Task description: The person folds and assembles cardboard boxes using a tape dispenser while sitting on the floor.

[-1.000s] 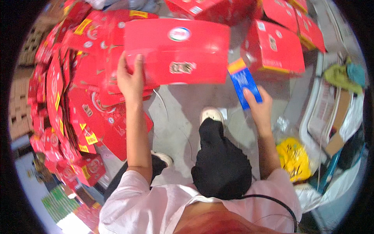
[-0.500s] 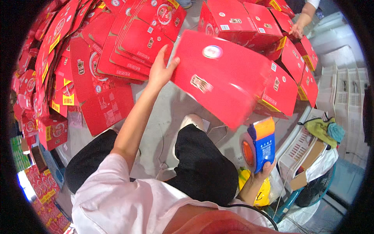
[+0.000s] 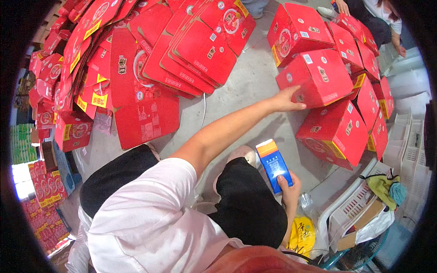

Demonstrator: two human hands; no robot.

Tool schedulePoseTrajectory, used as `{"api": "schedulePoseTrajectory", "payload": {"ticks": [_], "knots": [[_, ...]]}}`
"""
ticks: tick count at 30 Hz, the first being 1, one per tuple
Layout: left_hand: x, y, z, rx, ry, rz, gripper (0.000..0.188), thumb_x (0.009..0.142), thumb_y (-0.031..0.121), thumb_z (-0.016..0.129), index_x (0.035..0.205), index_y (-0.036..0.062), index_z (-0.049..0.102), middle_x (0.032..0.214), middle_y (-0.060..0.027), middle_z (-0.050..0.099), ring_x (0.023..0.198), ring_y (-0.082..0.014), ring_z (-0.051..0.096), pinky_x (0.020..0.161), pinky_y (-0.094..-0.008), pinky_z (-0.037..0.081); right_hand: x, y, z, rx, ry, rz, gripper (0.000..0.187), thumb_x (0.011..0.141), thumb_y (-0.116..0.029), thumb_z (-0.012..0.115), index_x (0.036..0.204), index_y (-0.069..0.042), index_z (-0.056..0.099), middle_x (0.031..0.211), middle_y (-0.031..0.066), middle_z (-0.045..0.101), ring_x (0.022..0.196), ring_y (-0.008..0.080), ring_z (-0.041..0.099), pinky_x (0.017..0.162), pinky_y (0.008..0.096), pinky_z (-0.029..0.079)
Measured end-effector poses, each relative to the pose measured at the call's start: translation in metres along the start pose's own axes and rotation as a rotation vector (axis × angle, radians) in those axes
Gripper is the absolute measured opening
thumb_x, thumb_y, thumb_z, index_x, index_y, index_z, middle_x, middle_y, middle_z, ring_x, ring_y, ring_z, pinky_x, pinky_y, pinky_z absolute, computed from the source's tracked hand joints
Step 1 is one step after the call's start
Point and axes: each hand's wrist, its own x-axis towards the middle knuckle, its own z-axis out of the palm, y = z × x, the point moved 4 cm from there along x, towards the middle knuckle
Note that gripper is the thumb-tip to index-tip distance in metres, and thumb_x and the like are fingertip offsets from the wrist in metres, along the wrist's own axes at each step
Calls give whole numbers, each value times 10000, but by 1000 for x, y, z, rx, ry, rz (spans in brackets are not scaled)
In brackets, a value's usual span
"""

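Note:
My left hand (image 3: 287, 100) reaches out to the right, its fingers spread against a red carton (image 3: 324, 75) that stands among other assembled red cartons. Whether the fingertips press on it or only hover at its near face is hard to tell. In my right hand (image 3: 290, 185), low and in front of my knee, is a blue tape dispenser (image 3: 274, 167) with an orange and white end pointing up and away. My thumb lies across its blue side. The carton sits tilted, partly over a nearer red carton (image 3: 334, 132).
Flattened red cartons (image 3: 200, 50) lie fanned in a stack on the left. White plastic crates (image 3: 400, 141) line the right edge, with a green and teal cloth (image 3: 384, 189) near them. A yellow bag (image 3: 301, 234) is beside my right forearm. Another person's hand (image 3: 399, 49) shows at top right.
My left hand has carried the red carton to the right, onto the group of cartons, and its fingers have spread. The tape dispenser has moved left in my right hand. The view has shifted.

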Motion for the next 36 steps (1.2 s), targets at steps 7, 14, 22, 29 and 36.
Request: {"api": "schedulePoseTrajectory", "payload": {"ticks": [7,14,22,29,36], "knots": [[-60,-3,-301,1653,1015,-322,603,892,287,495,1400,-27,411,1466,-236,399,1326,-446,392,1023,-661,308,4,15,27,740,10,219,461,908,-291,689,1198,48,575,1003,89,670,868,173,663,779,319,544],[-93,15,-295,1878,716,-67,543,901,159,525,1410,10,405,1507,-200,350,1372,-378,377,1069,-474,378,58,-32,63,541,-255,89,431,945,-340,637,1225,-19,568,926,71,666,760,156,663,703,306,544],[-132,79,-193,721,534,143,413,799,41,631,1167,42,443,759,-185,579,651,-302,625,566,-412,489,109,-66,81,-6,141,-261,593,822,-475,739,1134,-13,537,940,142,682,817,281,684,731,382,532],[-164,77,-114,-154,-177,-175,317,890,223,676,1098,82,483,853,-47,600,720,-146,652,594,-290,495,105,-74,95,-421,142,-236,925,644,-597,819,1196,34,429,1000,251,652,940,395,654,790,450,511],[33,6,-171,213,190,85,773,941,538,558,1474,39,304,1265,-150,573,1058,-211,574,860,-356,475,127,-34,99,-77,-3,-248,716,735,-366,856,1238,1,502,1061,62,611,951,151,577,863,325,482]]}}
